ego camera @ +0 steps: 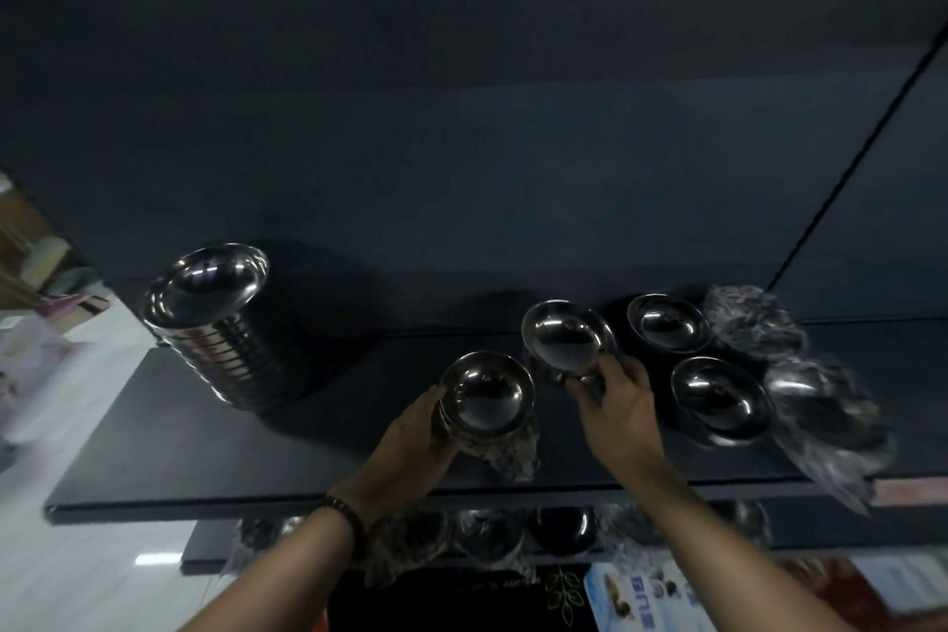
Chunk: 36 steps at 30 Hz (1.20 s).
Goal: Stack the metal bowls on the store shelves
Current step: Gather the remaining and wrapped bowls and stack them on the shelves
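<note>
My left hand was clenched around a short stack of small bowls, mouth up, held just above the front part of the shelf. Crumpled plastic wrap hung beneath that stack. My right hand gripped 1 tilted bowl from below, its mouth turned toward me and slightly left.

The relation that governed the next move: the tilted bowl lay just right of, and farther back than, the left-hand stack, the 2 rims nearly touching. I judged that nesting required a short leftward and forward carry, with the bowl's axis brought upright to match the stack.

2 more loose bowls sat on the shelf right of my right hand, the nearer hand for them. The tall finished stack stood well apart to the left, nearer my left hand. Wrapped bowls lay at the far right.
</note>
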{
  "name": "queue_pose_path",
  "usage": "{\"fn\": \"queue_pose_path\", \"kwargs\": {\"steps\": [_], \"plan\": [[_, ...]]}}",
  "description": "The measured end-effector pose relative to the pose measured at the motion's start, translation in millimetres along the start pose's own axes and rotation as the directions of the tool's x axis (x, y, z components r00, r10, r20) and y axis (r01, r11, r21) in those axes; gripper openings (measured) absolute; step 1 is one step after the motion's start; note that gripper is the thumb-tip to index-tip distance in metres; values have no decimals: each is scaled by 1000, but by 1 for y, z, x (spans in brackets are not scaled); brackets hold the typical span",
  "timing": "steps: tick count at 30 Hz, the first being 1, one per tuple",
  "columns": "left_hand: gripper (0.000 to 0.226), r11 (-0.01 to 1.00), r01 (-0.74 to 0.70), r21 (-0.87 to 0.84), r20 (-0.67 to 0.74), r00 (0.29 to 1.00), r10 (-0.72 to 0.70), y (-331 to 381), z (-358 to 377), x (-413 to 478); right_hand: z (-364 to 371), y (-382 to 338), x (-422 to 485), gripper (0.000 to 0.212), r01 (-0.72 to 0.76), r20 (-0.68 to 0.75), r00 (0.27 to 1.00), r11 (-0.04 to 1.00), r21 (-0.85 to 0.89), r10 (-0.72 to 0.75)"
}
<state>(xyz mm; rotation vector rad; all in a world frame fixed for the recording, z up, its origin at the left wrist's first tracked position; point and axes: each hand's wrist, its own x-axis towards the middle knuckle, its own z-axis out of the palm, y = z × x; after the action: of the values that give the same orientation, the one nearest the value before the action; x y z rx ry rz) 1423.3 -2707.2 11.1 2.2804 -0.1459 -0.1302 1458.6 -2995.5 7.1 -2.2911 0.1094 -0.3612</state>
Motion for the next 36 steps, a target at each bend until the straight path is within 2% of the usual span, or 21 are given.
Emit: {"fn": "queue_pose_path", "kwargs": {"steps": [3,7,11,15,20,22,25,28,29,32,36], "plan": [[41,997,72,-33,33,997,-71,7,-5,3,-10,-21,-10,22,84,-57,995,996,33,-82],[38,961,197,-193,47,980,-191,9,-7,7,-7,-44,-27,24,163,-9,987,985,65,-163],[39,854,312,-417,54,946,-319,10,-9,9,9,-57,-47,22,156,51,986,985,77,-160],[29,825,324,-463,94,943,-318,15,-12,7,25,-64,-60,20,142,110,982,986,83,-151],[60,855,314,-413,127,949,-288,8,-9,8,41,-60,-67,30,160,117,979,986,54,-165],[63,857,306,-414,110,952,-287,5,-6,9,45,-56,-67,33,167,106,979,985,46,-171],[44,866,298,-402,95,954,-284,6,-5,8,47,-53,-64,47,135,104,985,990,43,-139],[24,871,291,-395,109,957,-271,5,-3,8,45,-50,-66,34,78,130,987,992,100,-91],[26,870,280,-406,105,960,-260,3,-1,9,44,-50,-69,31,38,129,990,989,146,-57],[26,868,273,-416,113,962,-248,1,2,11,46,-49,-74,43,-106,135,988,956,273,71],[28,874,261,-410,65,964,-258,-2,7,17,52,-50,-69,50,-179,151,979,931,317,137]]}}
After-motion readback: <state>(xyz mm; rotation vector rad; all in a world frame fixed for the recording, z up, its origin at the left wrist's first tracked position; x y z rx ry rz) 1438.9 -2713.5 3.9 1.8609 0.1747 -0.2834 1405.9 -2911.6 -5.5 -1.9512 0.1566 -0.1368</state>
